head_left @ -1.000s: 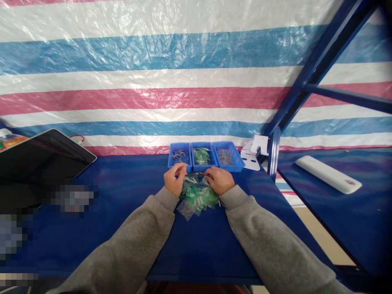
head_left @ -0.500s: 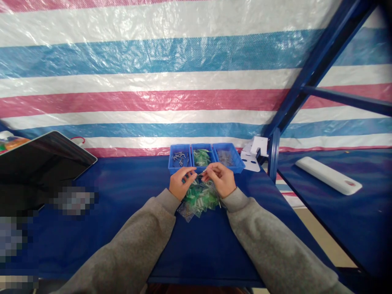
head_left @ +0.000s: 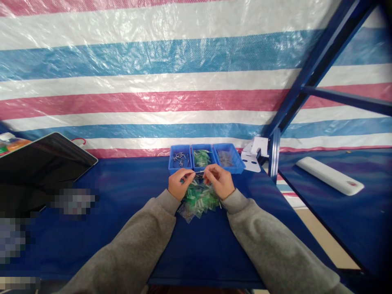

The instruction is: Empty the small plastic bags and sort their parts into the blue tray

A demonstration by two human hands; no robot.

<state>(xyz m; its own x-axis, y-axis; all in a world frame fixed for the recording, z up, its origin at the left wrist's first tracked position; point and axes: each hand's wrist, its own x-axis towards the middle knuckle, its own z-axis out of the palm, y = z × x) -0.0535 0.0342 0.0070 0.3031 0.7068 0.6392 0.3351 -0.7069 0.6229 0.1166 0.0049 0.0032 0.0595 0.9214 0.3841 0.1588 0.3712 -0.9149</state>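
Between my two hands a thin, dark metallic piece spans the gap, too small to name more exactly. My left hand pinches its left end between thumb and fingertips. At the other end the fingers of my right hand are pinched together. Under both hands lies a pile of small clear and green plastic packets. Just beyond stand three blue bins: the left bin has loose metal pins, the middle bin green pieces, and the right bin clear small bags.
A dark-screened tablet or monitor leans at the left of the blue table. White cut-out card pieces lie beside the right bin, near a blue metal post. A white oblong device rests on the other table.
My right hand has lowered slightly and its fingers have curled in more. The metallic piece between the hands now shows more clearly. Bins and pile stay in place.
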